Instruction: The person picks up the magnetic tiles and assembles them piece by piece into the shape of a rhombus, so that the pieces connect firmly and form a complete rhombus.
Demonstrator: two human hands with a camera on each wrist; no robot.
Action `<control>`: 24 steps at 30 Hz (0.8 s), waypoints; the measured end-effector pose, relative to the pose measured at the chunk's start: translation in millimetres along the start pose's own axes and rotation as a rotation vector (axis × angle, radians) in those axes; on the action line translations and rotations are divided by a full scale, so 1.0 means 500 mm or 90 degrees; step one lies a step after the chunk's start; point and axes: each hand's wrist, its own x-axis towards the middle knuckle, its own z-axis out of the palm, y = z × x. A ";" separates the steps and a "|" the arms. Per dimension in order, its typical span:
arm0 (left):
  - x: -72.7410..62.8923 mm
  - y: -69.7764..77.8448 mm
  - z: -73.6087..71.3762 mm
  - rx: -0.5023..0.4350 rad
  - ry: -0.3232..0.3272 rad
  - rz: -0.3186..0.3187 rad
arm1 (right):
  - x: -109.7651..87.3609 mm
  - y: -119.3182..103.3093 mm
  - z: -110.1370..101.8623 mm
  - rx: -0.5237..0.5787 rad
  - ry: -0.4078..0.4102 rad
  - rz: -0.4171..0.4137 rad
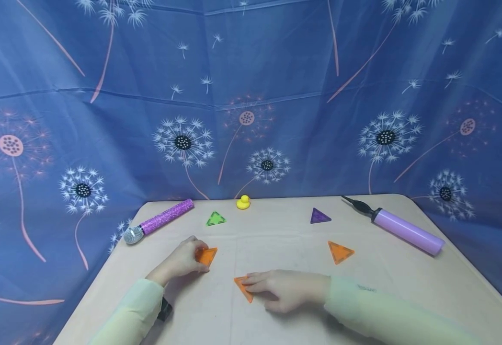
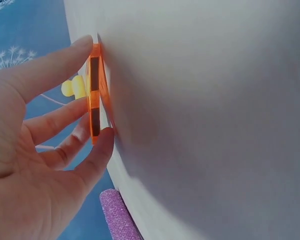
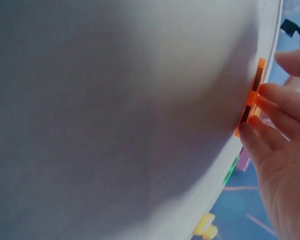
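My left hand (image 1: 185,258) holds an orange triangular magnetic tile (image 1: 207,257) by its edges, thumb at one end and fingers at the other. The left wrist view shows this tile (image 2: 94,95) edge-on, dark magnet strips along its side. Whether it touches the table cannot be told. To the right and nearer, my right hand (image 1: 283,289) rests its fingertips on a second orange triangular tile (image 1: 245,290) at the table surface. In the right wrist view the thumb (image 3: 292,62) stands apart from that tile (image 3: 250,97). A third orange tile (image 1: 340,252) lies farther right.
A green triangular tile (image 1: 215,219), a yellow rubber duck (image 1: 243,202) and a purple triangular tile (image 1: 319,216) lie toward the back. A glittery purple microphone (image 1: 160,221) is at the left edge, a lilac balloon pump (image 1: 406,231) at the right. Blue curtain (image 1: 277,72) hangs behind.
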 end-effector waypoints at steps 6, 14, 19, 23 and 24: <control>0.003 0.003 0.000 -0.007 0.004 0.002 | -0.031 0.020 -0.005 0.012 0.030 0.033; 0.007 0.009 0.006 -0.047 0.008 -0.014 | -0.062 0.043 -0.008 0.033 0.051 0.093; 0.014 0.018 0.012 -0.082 -0.002 -0.045 | -0.070 0.044 -0.015 0.020 0.061 0.122; 0.020 0.030 0.018 -0.109 -0.008 -0.072 | -0.070 0.038 -0.021 0.007 0.069 0.136; 0.023 0.032 0.020 -0.114 -0.010 -0.074 | -0.069 0.036 -0.022 0.007 0.072 0.142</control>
